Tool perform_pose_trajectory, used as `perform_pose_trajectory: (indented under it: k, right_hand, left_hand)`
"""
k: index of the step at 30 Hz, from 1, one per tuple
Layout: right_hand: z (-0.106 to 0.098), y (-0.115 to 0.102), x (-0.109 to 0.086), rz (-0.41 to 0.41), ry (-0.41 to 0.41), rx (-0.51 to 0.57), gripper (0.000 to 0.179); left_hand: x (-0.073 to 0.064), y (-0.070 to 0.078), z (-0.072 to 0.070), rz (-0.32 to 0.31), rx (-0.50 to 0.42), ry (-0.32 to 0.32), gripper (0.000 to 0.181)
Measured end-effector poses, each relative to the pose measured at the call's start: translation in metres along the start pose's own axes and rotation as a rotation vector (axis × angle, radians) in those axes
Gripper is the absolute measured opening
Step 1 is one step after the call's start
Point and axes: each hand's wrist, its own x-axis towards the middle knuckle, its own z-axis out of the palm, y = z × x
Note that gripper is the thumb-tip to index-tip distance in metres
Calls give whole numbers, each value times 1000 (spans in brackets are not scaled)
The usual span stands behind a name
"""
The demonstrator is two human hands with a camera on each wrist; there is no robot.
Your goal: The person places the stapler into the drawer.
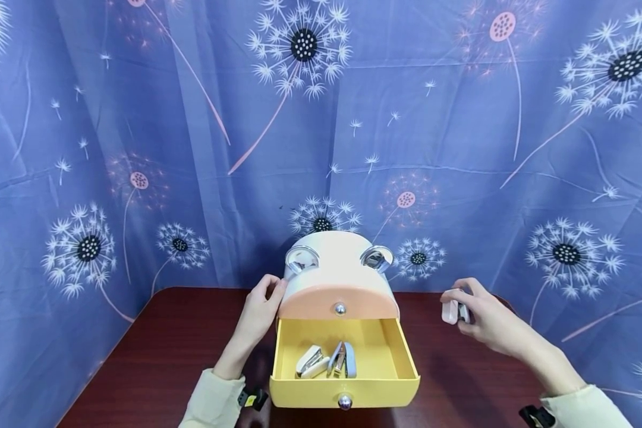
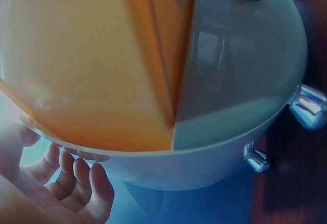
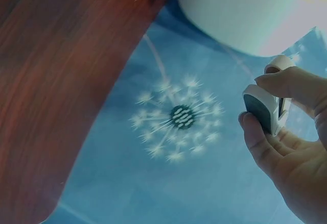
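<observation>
A rounded white desktop drawer box [image 1: 338, 255] with silver ear-like rings stands on the table. Its peach upper drawer [image 1: 310, 303] is closed, while the yellow lower drawer [image 1: 305, 392] is pulled out. Inside lie a white stapler [image 1: 311, 361] and a blue stapler [image 1: 349, 359], side by side near the front. My left hand [image 1: 262, 306] rests its fingertips against the box's left side; in the left wrist view, the left hand [image 2: 71, 183] has loosely bent fingers at the box's edge. Out to the right, my right hand [image 1: 489, 318] pinches a small pale pink-and-white stapler [image 1: 449, 312] above the table, its grey base [image 3: 258, 113] showing in the right wrist view.
The dark red wooden table [image 1: 192, 339] carries the box. Behind and around it hangs a blue curtain [image 1: 235, 119] with dandelion prints. Silver knobs stick out from both drawers, the lower knob [image 1: 345, 402] facing the front.
</observation>
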Motion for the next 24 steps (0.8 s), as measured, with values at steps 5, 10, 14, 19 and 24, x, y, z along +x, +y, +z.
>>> perform_pose_trajectory:
  k: [5,10,14,19,24]
  right_hand:
    - [-7,-20,9,-40,-12,27,52]
    - [-10,-41,21,-110,-6,78,53]
    - [-10,-57,29,-160,-20,91,53]
    - [-8,-73,38,-202,-51,116,51]
    - [-4,-85,45,-249,-56,126,53]
  left_hand:
    - [0,0,1,-7,1,-4,22]
    - [-1,-1,0,-10,3,6,21]
    - [-1,-2,0,-15,8,0,23]
    - [-1,-1,0,-13,0,-4,23]
    - [0,-1,0,-9,-5,-4,23]
